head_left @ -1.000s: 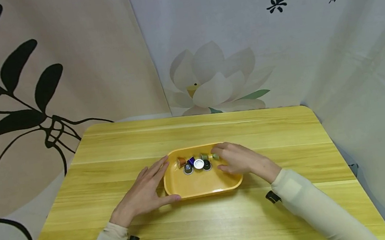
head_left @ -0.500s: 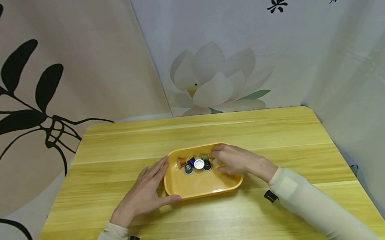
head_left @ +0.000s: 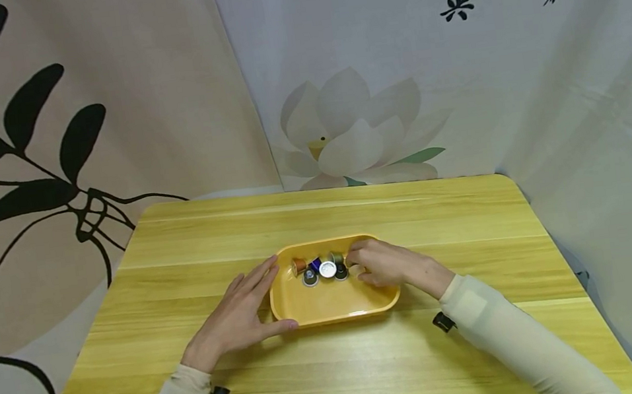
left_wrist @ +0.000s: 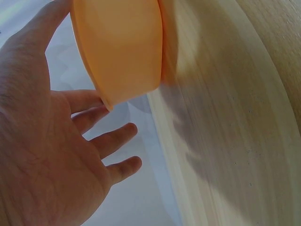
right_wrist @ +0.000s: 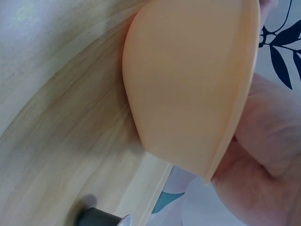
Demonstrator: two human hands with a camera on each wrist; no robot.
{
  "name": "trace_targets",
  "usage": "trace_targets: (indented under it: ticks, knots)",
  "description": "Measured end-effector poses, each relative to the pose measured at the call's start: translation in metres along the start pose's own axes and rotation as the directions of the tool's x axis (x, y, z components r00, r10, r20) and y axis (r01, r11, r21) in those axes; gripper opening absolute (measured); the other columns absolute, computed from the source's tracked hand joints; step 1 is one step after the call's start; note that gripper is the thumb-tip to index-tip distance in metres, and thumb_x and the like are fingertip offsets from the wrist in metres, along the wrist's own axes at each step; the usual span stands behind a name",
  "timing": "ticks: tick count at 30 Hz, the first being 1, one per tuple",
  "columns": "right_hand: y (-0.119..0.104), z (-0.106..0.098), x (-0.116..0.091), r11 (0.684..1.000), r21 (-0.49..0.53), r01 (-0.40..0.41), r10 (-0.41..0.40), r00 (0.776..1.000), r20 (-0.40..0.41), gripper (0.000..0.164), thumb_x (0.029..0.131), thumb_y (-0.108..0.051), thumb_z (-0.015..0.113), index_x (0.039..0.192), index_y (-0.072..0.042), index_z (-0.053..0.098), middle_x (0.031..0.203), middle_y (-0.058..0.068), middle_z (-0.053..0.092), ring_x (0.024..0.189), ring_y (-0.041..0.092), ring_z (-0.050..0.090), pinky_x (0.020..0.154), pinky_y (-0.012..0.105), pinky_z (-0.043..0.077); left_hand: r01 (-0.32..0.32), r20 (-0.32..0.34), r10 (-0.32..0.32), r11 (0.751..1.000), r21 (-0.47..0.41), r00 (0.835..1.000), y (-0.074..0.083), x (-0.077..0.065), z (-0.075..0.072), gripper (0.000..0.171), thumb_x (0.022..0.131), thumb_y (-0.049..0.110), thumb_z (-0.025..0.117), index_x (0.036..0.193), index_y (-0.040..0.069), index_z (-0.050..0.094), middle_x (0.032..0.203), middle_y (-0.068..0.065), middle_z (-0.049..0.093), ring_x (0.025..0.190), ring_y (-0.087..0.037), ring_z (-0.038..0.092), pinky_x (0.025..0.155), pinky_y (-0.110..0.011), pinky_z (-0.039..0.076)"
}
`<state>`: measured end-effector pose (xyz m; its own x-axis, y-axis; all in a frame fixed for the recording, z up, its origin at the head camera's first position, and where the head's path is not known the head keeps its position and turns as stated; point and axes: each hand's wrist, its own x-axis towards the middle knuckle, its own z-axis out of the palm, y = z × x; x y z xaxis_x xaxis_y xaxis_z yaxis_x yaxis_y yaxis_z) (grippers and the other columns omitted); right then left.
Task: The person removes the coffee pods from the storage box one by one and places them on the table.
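A yellow tray (head_left: 324,306) lies on the wooden table. Several coffee capsules are grouped inside it: an orange one (head_left: 298,266), a purple one (head_left: 315,264), a green one (head_left: 336,257), dark ones (head_left: 310,277) and one with its white lid (head_left: 327,269) up. My left hand (head_left: 236,320) rests against the tray's left end, fingers mostly straight, touching the rim. My right hand (head_left: 387,263) reaches in over the right end. Its bent fingers and thumb pinch a pale capsule (head_left: 355,270), mostly hidden by the fingers. In the right wrist view the tray wall hides the fingertips.
In the right wrist view a dark capsule (right_wrist: 101,219) with a silvery rim lies on the table outside the tray; the head view does not show it. Printed curtains (head_left: 354,32) hang behind the table's far edge (head_left: 203,205).
My right hand has moved slightly left, and the light green capsule seen at its fingertips is now mostly covered by them. My left hand stays at the tray.
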<state>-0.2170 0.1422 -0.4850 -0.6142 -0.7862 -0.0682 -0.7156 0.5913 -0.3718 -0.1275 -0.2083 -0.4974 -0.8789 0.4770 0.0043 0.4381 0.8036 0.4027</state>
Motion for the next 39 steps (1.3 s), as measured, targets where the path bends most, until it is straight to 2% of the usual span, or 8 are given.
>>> trace_targets:
  ticks: [3, 6, 13, 17, 24, 31, 39]
  knots:
    - [0.000, 0.001, 0.001, 1.000, 0.008, 0.004, -0.004, 1.000, 0.003, 0.016, 0.101, 0.000, 0.079, 0.117, -0.003, 0.083, 0.115, 0.011, 0.080, 0.099, 0.018, 0.071, 0.088, 0.032, 0.064, 0.002, 0.001, -0.002, 1.000, 0.005, 1.000, 0.000, 0.001, 0.000, 0.123, 0.091, 0.075, 0.083, 0.177, 0.002, 0.033, 0.191, -0.008, 0.023, 0.173, -0.036, 0.035, 0.138, -0.076, 0.026]
    - [-0.001, 0.001, 0.000, 1.000, 0.007, 0.002, -0.002, 1.000, 0.008, 0.014, 0.102, -0.002, 0.079, 0.115, -0.005, 0.084, 0.111, 0.010, 0.080, 0.092, 0.015, 0.064, 0.082, 0.029, 0.058, 0.004, 0.003, -0.004, 1.000, 0.004, 1.000, 0.000, 0.001, 0.000, 0.123, 0.091, 0.075, 0.083, 0.177, 0.002, 0.033, 0.191, -0.008, 0.023, 0.173, -0.036, 0.034, 0.138, -0.076, 0.026]
    - [-0.001, 0.001, -0.001, 1.000, -0.002, 0.000, 0.000, 1.000, 0.021, 0.017, 0.103, -0.004, 0.079, 0.118, -0.007, 0.085, 0.115, 0.008, 0.080, 0.092, 0.013, 0.064, 0.081, 0.027, 0.058, 0.004, 0.002, -0.004, 1.000, 0.003, 1.000, 0.001, 0.001, 0.000, 0.123, 0.091, 0.075, 0.083, 0.177, 0.002, 0.033, 0.191, -0.008, 0.023, 0.173, -0.036, 0.035, 0.138, -0.076, 0.026]
    - [-0.002, 0.000, -0.002, 1.000, 0.024, 0.018, -0.018, 1.000, 0.018, 0.014, 0.107, -0.006, 0.076, 0.118, -0.008, 0.084, 0.116, 0.006, 0.078, 0.093, 0.013, 0.063, 0.081, 0.026, 0.057, 0.002, 0.001, -0.002, 1.000, 0.001, 1.000, 0.001, 0.002, 0.000, 0.123, 0.091, 0.074, 0.083, 0.177, 0.001, 0.033, 0.191, -0.009, 0.024, 0.173, -0.037, 0.035, 0.137, -0.077, 0.026]
    - [-0.006, -0.003, -0.006, 0.997, 0.063, 0.049, -0.047, 0.998, -0.032, 0.018, 0.111, -0.008, 0.071, 0.124, -0.007, 0.084, 0.120, 0.006, 0.076, 0.098, 0.015, 0.067, 0.085, 0.026, 0.060, 0.011, 0.003, -0.011, 1.000, -0.009, 1.000, 0.001, 0.003, 0.000, 0.124, 0.091, 0.073, 0.085, 0.177, 0.002, 0.032, 0.191, -0.009, 0.023, 0.173, -0.036, 0.035, 0.138, -0.076, 0.025]
    - [-0.009, -0.005, -0.007, 0.989, 0.138, 0.055, -0.048, 0.997, -0.058, 0.021, 0.111, -0.006, 0.071, 0.128, -0.004, 0.082, 0.126, 0.008, 0.075, 0.093, 0.014, 0.065, 0.079, 0.021, 0.056, 0.008, -0.001, -0.008, 1.000, -0.012, 1.000, 0.001, 0.003, 0.001, 0.122, 0.091, 0.070, 0.086, 0.177, 0.001, 0.033, 0.191, -0.009, 0.023, 0.172, -0.037, 0.037, 0.138, -0.076, 0.026]
    - [-0.011, -0.004, -0.008, 0.982, 0.184, 0.052, -0.039, 0.996, -0.077, 0.021, 0.108, -0.002, 0.072, 0.126, -0.004, 0.083, 0.133, 0.010, 0.075, 0.099, 0.011, 0.071, 0.086, 0.021, 0.064, 0.007, -0.003, -0.007, 1.000, -0.013, 1.000, 0.000, 0.004, 0.002, 0.123, 0.091, 0.073, 0.084, 0.177, 0.002, 0.032, 0.191, -0.009, 0.023, 0.172, -0.037, 0.037, 0.138, -0.076, 0.026]
